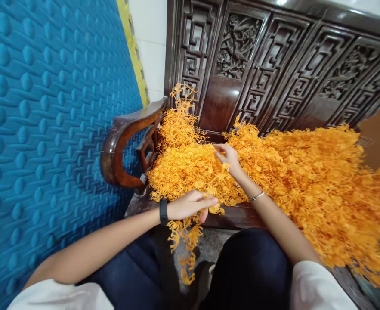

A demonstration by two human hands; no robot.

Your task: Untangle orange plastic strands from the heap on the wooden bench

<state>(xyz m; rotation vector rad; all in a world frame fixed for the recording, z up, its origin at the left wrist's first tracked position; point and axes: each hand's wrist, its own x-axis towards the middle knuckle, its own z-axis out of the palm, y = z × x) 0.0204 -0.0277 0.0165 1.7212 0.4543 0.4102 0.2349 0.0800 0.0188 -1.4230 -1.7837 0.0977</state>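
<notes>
A big heap of orange plastic sprigs [306, 172] covers the seat of a dark carved wooden bench [241, 86]. My left hand [191, 204], a black band on its wrist, is closed on a bunch of orange sprigs [186, 241] that hangs down over the seat's front edge. My right hand [230, 159], with a thin bracelet, reaches into the heap and pinches a sprig near the middle. A smaller mound of sprigs [180, 150] lies by the armrest.
The bench's curved wooden armrest [122, 137] stands at the left. A blue padded wall panel [47, 129] fills the left side. A brown cardboard box [378, 137] sits at the far right. My dark-trousered knees [248, 267] are below the seat edge.
</notes>
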